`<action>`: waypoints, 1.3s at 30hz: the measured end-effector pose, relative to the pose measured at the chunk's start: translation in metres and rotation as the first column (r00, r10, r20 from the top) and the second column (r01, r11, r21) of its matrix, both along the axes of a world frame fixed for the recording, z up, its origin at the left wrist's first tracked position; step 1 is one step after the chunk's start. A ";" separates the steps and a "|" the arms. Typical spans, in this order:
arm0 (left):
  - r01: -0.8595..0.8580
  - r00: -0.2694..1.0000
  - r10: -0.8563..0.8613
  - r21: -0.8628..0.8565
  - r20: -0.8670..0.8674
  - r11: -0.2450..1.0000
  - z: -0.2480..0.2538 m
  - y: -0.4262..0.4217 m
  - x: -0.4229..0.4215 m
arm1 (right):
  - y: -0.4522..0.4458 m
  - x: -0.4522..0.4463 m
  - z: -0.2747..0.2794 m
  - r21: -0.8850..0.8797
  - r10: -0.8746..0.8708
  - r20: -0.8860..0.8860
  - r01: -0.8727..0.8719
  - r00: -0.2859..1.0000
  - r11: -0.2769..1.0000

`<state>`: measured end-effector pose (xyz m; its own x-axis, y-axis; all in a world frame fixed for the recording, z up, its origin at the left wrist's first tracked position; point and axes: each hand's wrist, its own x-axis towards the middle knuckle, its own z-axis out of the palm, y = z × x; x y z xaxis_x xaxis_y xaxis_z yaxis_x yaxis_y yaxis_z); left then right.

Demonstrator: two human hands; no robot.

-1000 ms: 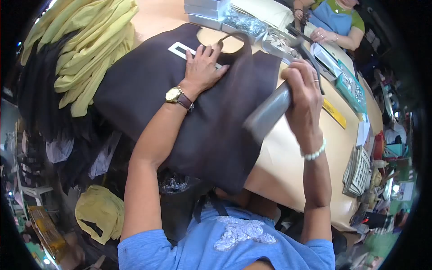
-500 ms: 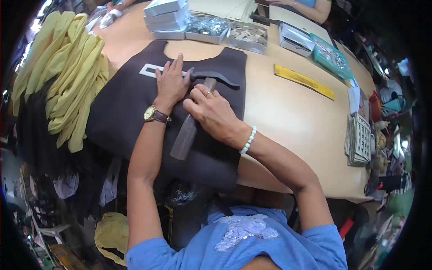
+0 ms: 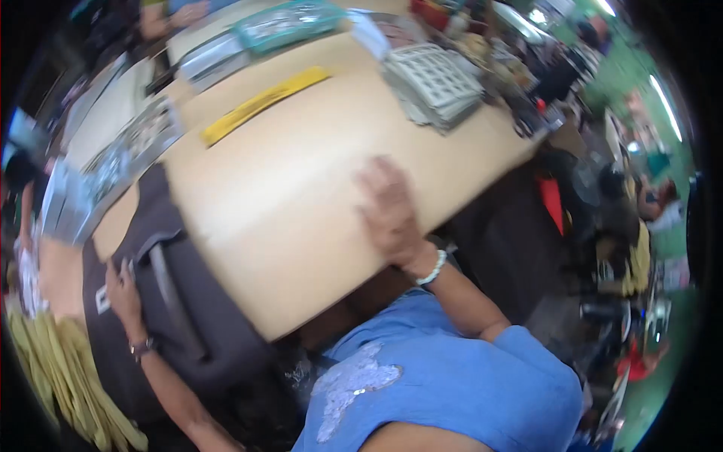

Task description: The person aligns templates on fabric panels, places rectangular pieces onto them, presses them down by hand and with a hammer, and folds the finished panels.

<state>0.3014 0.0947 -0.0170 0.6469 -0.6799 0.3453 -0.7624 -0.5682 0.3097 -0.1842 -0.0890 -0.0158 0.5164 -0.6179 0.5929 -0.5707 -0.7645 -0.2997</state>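
Note:
My left hand [image 3: 124,295] lies on the dark cloth piece [image 3: 218,324], fingers stretched out, beside a white template [image 3: 102,299] that it partly covers. Just right of that hand a hammer [image 3: 176,305] rests on the cloth, its head toward the far side and its handle toward me. My right hand [image 3: 388,211], smeared by motion, is over the bare wood-coloured tabletop [image 3: 286,226] with its fingers apart and nothing visible in them.
A yellow strip [image 3: 265,105] lies across the table. Farther back are a teal tray [image 3: 290,26] and boxes of small parts [image 3: 147,135]. A stack of printed sheets [image 3: 433,84] sits at the right edge. Yellow cloths [image 3: 68,377] hang at the lower left.
My right hand has let go of the hammer and moved right over the table. The hammer now lies on the cloth. My view has swung to the right; my left hand stays by the template.

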 end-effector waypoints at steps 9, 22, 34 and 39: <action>0.008 0.999 -0.016 0.179 0.043 0.984 -0.014 0.009 0.035 | -0.067 -0.262 -0.130 0.215 -0.832 -0.183 0.847 0.524 0.486; -0.230 0.876 0.032 0.358 0.482 0.905 0.009 0.003 0.006 | -0.087 -0.274 -0.159 0.418 -0.816 0.245 0.703 0.523 0.575; 0.267 0.858 -0.448 -0.525 -0.253 0.808 0.107 -0.039 -0.263 | -0.059 -0.240 0.038 0.198 -0.291 0.933 -0.372 -0.213 0.907; 0.343 0.213 -0.751 -0.672 -0.625 0.656 0.072 -0.087 -0.380 | -0.042 -0.038 0.109 0.240 -0.005 0.916 -0.537 0.401 0.809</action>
<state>-0.0783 0.0075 0.0550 0.2207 -0.9567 0.1899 -0.0739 0.1778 0.9813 -0.2225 -0.1313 0.0936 0.0992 -0.8513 0.5153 0.4041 -0.4387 -0.8026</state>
